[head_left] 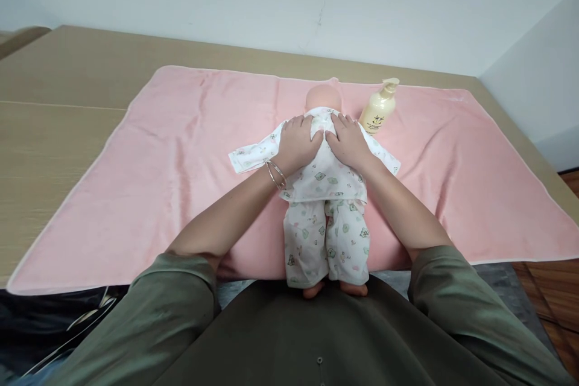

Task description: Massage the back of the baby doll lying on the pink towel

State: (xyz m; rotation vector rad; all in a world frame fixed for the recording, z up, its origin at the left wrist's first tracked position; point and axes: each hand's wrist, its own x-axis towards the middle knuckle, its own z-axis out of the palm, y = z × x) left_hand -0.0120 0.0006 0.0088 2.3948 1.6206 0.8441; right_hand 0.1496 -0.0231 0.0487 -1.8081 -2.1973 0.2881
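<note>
A baby doll (324,187) in white printed pyjamas lies on a pink blanket (122,193), its head at the far end and its bare feet at the near table edge. No face shows on the doll's head (323,97). My left hand (299,143) rests flat on the left side of the doll's upper body, fingers pointing away from me. On the other side my right hand (348,140) lies flat too, and the two thumbs almost meet. Both hands hold nothing. The doll's sleeves spread out to either side.
A cream pump bottle (379,107) stands on the blanket, just beyond and right of my right hand. The wooden table (58,96) runs on to the left, with a white wall (253,6) behind it. A dark bag-like thing (40,319) is below the table's left edge.
</note>
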